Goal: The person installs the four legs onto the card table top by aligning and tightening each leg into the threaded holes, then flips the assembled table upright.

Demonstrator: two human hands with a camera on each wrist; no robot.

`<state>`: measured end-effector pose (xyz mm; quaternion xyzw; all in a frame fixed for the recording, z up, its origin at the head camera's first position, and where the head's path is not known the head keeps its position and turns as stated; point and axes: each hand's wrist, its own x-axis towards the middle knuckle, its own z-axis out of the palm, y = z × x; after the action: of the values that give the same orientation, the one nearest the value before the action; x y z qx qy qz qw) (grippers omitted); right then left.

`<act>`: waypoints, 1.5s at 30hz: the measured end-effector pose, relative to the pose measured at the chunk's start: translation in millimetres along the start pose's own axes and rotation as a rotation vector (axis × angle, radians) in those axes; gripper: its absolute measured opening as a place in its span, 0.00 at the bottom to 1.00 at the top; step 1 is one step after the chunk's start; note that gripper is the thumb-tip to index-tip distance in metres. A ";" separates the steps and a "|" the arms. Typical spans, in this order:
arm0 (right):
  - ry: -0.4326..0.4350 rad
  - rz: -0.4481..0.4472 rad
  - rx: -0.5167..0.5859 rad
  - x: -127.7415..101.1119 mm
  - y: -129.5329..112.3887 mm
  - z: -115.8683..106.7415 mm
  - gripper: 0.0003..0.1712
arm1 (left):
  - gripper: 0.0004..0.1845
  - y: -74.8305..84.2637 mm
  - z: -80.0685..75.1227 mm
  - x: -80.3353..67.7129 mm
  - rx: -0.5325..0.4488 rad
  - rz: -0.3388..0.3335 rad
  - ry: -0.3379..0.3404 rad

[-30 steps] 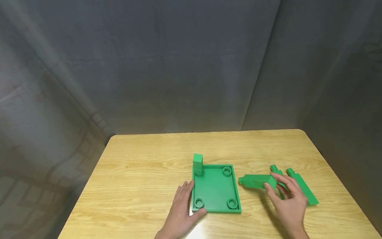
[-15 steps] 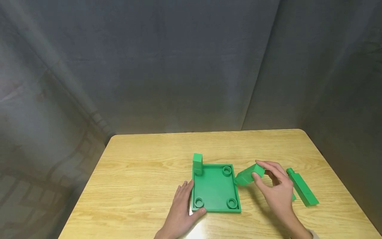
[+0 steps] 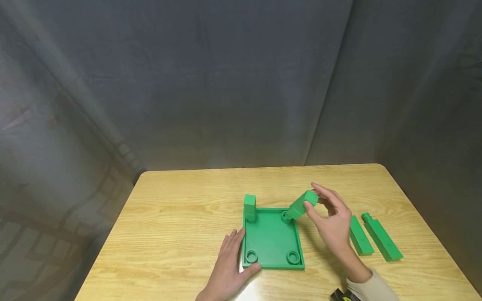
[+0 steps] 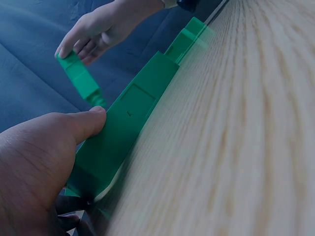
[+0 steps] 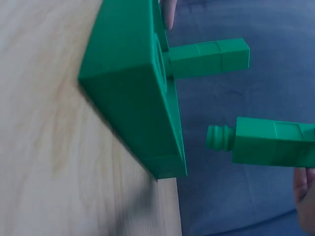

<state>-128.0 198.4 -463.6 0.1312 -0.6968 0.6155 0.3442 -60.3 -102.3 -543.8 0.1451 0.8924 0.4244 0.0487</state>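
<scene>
A: From the head, the right hand pinches the held peg between its thumb and fingers. The held peg leans, and its low end looks right at the far right ring of the green tray.

B: The right wrist view shows more. There's a gap! The bumpy end is apart from the green tray, and you can see its round ridges.

A: And the left hand?

B: Spread out. Its fingers lie along the tray's left side, and its thumb is at the near edge. The left wrist view shows a little mark on the tray's side wall. The head view can't see that.

A: What's hard to see?

B: In the left wrist view, the left fingers are dark and mostly hidden. In the right wrist view, most of the right hand is cut off. By the pale sleeve there's a black thing, cut off too. I can't tell what it is.

A: And the table?

B: Yellowy wood, with a shiny spot near the left hand. The standing peg is up in the tray's far left corner. Two lying pegs are on the right. Grey cloth hangs behind and at both sides.
</scene>
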 end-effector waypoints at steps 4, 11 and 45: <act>-0.002 -0.001 0.007 4.4 5.6 8.3 0.32 | 0.55 -0.4 0.8 -0.8 0.008 0.012 0.022; 0.000 -0.033 0.023 7.8 11.5 21.5 0.32 | 0.54 -0.3 1.5 -0.5 0.010 0.034 0.039; -0.326 -0.059 -0.267 5.8 23.6 14.4 0.26 | 0.55 0.2 0.1 -0.6 0.022 0.011 0.012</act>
<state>-151.1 191.0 -478.1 0.2025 -0.8145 0.4779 0.2592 -59.7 -102.3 -543.7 0.1479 0.8966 0.4155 0.0396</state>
